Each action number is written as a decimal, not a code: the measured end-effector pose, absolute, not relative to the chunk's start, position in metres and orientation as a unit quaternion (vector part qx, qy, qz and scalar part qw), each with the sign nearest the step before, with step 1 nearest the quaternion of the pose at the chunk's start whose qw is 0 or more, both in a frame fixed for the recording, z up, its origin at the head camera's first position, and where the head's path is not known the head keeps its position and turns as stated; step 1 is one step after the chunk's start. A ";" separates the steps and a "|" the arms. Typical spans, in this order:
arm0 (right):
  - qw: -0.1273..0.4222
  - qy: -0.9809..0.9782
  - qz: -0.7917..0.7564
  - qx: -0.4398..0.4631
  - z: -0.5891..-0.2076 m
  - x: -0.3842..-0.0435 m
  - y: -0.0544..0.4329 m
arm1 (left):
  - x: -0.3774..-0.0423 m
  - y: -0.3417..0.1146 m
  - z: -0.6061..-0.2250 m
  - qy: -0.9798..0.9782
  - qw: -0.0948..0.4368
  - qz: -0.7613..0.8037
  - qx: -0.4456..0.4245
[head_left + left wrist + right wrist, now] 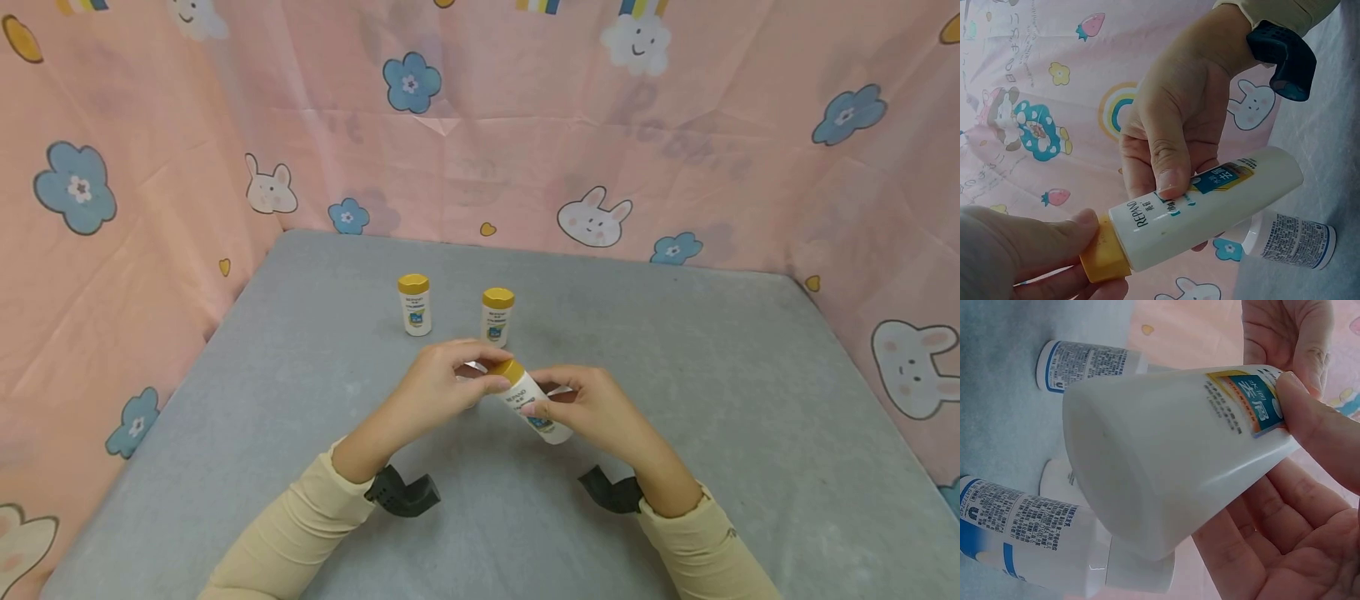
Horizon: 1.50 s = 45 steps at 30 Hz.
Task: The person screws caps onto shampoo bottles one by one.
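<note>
Both hands hold a white shampoo bottle (534, 408) with a yellow cap (1105, 253), tilted, its capped end up and to the left in the head view. My left hand (450, 379) grips the cap between thumb and fingers. My right hand (600, 408) holds the body, thumb (1166, 172) across the front label and fingers behind. The cap sits on the bottle's narrower end. In the right wrist view the pale flat base faces the camera. Part of another white item (470, 403) shows behind my left hand, mostly hidden.
Two upright white bottles with yellow caps, one at left (417, 315) and one at right (496, 325), stand farther back on the grey table (705, 375). A white bottle with blue markings (1029, 531) appears in the right wrist view. Pink patterned cloth (495, 150) borders the table.
</note>
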State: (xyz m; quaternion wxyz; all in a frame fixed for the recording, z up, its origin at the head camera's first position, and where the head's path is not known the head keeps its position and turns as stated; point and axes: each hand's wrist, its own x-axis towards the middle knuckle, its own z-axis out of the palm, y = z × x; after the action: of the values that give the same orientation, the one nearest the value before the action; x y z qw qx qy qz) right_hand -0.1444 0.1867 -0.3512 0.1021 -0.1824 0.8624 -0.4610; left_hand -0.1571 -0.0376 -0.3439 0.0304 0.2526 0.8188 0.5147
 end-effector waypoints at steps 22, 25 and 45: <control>0.128 0.856 -0.467 -0.179 -0.348 -0.144 0.189 | -0.160 -0.042 -0.344 0.816 0.042 0.505 0.276; 0.129 0.854 -0.468 -0.184 -0.348 -0.145 0.189 | -0.159 -0.042 -0.344 0.816 0.037 0.505 0.280; 0.170 0.816 -0.504 -0.226 -0.350 -0.149 0.196 | -0.159 -0.044 -0.344 0.788 0.034 0.523 0.323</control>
State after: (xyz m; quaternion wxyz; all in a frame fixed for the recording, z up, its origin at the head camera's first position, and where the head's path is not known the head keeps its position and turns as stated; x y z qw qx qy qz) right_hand -0.1490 0.1963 -0.3501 0.1700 -0.2256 0.8164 -0.5037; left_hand -0.1586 -0.0437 -0.3441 0.0339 0.3234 0.7881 0.5226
